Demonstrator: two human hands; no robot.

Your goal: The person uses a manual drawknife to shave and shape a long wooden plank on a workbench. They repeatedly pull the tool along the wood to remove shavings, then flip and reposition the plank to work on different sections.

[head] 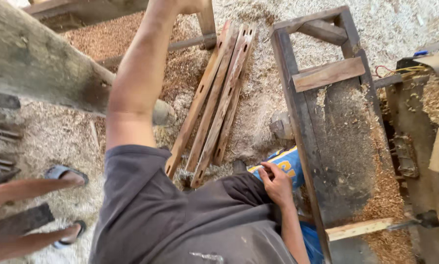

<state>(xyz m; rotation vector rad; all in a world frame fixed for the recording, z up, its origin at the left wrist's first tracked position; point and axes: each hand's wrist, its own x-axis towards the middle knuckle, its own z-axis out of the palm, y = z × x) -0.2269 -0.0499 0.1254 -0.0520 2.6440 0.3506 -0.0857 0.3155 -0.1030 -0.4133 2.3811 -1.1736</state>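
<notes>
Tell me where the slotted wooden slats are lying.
In the head view, the slotted wooden slats lie bundled on the sawdust floor, upper centre, between the raised left arm and the dark wooden frame.

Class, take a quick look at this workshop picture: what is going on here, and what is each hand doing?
A person in a grey shirt stands on a floor thick with sawdust. The right hand rests at the hip, touching blue shorts. The left arm reaches up and forward; its hand leaves the top of the picture, so what it holds cannot be seen. Several slotted wooden slats lie on the sawdust ahead, beside a dark wooden frame. Another person's sandalled feet show at the left.
</notes>
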